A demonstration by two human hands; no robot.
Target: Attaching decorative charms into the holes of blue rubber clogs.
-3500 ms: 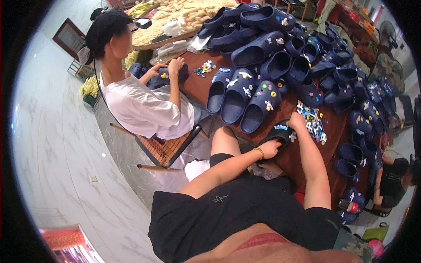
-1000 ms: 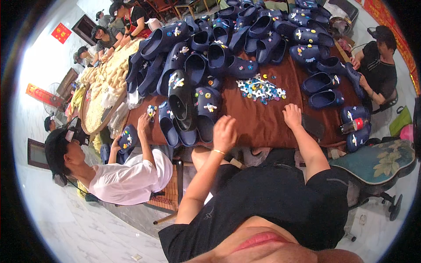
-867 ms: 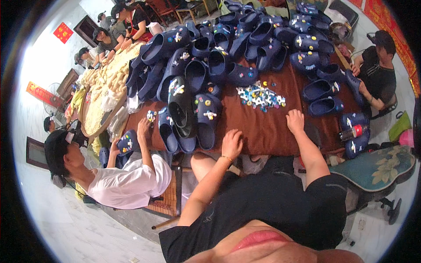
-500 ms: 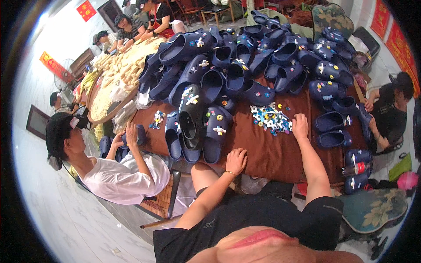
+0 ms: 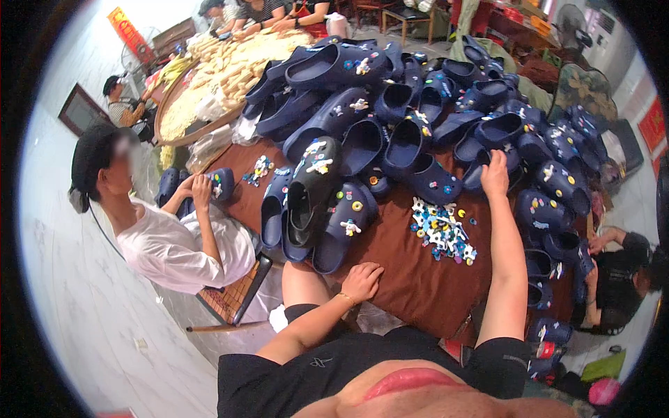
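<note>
A large heap of navy clogs (image 5: 414, 143), many with small charms on top, covers the far part of the brown cloth-covered table (image 5: 397, 244). At the heap's near right side is my right hand (image 5: 495, 174), arm stretched out. Its fingers lie over the edge of a navy clog (image 5: 477, 174), thumb apart; whether they touch it is unclear. My left hand (image 5: 361, 281) rests flat at the table's near edge, fingers stretched and holding nothing. Between my hands and the heap lies a pile of loose charms (image 5: 442, 233). A black clog (image 5: 306, 202) leans among navy ones, left of centre.
At the left a person in a white shirt (image 5: 185, 244) holds a decorated clog (image 5: 221, 184) near a smaller charm pile (image 5: 259, 171). Another person in black (image 5: 617, 275) works at the right. A large round tray (image 5: 167, 111) of pale pieces stands behind.
My right hand has left the charm pile and moved farther out to the clog heap. My left hand stays at the table edge. The whole view has turned and shifted.
</note>
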